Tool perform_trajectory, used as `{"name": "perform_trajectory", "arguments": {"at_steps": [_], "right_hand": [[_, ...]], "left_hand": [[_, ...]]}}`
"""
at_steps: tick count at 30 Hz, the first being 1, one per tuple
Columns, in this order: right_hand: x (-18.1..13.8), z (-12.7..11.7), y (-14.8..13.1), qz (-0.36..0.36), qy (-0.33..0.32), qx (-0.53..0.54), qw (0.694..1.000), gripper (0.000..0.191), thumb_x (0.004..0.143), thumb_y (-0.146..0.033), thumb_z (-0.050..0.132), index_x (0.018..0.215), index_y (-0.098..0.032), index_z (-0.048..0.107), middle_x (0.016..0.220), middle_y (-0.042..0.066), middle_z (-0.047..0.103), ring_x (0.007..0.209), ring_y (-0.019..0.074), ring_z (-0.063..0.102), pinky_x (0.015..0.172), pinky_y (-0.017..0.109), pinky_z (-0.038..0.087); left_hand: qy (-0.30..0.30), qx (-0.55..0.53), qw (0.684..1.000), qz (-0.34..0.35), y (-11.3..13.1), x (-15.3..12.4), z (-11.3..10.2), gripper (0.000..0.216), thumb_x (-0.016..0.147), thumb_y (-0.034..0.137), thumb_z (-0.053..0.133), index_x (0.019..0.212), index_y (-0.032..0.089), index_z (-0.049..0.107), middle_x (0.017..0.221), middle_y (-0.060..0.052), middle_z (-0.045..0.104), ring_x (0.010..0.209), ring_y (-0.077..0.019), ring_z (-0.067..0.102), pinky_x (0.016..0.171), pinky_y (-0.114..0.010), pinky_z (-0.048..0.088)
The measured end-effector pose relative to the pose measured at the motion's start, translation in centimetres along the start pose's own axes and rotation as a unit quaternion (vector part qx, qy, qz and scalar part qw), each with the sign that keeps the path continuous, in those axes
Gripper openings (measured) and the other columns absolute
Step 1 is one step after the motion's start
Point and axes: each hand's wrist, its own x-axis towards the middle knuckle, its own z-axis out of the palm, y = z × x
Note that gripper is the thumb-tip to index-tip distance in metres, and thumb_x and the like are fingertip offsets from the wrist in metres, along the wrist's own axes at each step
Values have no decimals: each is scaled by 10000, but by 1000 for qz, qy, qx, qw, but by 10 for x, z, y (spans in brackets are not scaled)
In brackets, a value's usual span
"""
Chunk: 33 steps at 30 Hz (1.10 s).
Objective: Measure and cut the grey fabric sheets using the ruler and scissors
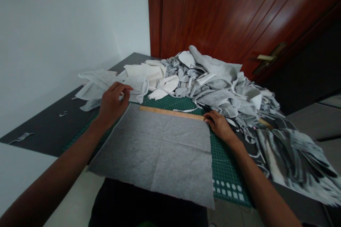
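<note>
A grey piece of cloth (162, 149) lies across the green cutting mat (229, 170), its lower edge hanging over the table's near side. Along its far edge rests a wooden ruler (172, 112). My right hand (217, 124) pinches the ruler's right end, at the cloth's far right corner. Over the far left corner hovers my left hand (114, 101), fingers bent, with a gap between thumb and forefinger. I see nothing held in it; the ruler's left end is a little to its right.
A large heap of grey and white cloth scraps (218, 85) fills the table's back. Scissors (249, 136) lie to the right, beside a patterned grey and white cloth (298, 159). A white wall (66, 25) stands left, a wooden door (213, 14) behind.
</note>
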Motion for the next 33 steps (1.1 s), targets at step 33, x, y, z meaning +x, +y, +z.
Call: {"name": "perform_trajectory", "arguments": {"at_steps": [33], "right_hand": [[1, 7, -12, -31, 29, -117, 992, 166, 1018, -298, 524, 1088, -191, 630, 1057, 167, 656, 1003, 343, 611, 917, 504, 528]], "left_hand": [[-248, 89, 962, 73, 72, -59, 92, 536, 1091, 380, 437, 1564, 135, 493, 1667, -237, 400, 1578, -416, 327, 1242, -718, 265]]}}
